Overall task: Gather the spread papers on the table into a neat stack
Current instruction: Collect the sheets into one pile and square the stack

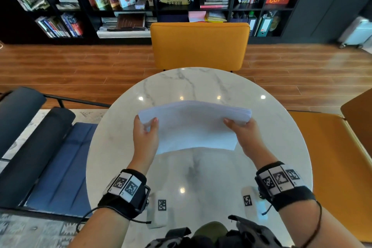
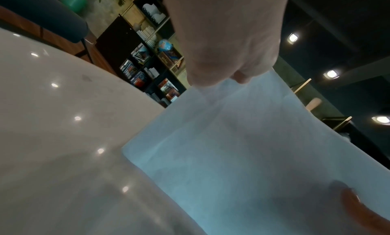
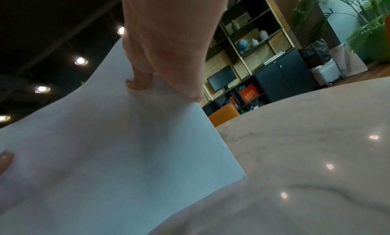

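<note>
The left hand (image 1: 145, 137) and right hand (image 1: 244, 135) pinch the paper stack (image 1: 193, 125) above the tabletop (image 1: 120, 147) centre; a loose pinch could let sheets slide out and fan apart.

The head view looks forward and down from above the round marble table (image 1: 201, 171), taking in both forearms, the yellow chair (image 1: 199, 46) opposite and the bookshelf (image 1: 128, 6) behind it. Each wrist view sits low and very near, below its own hand, looking up along it across the paper stack (image 2: 242, 155) toward shelves and ceiling lights. All three share the stack and tabletop; the orange "HARD COPY" box (image 3: 250, 95) shows in the right wrist and head views.
</note>
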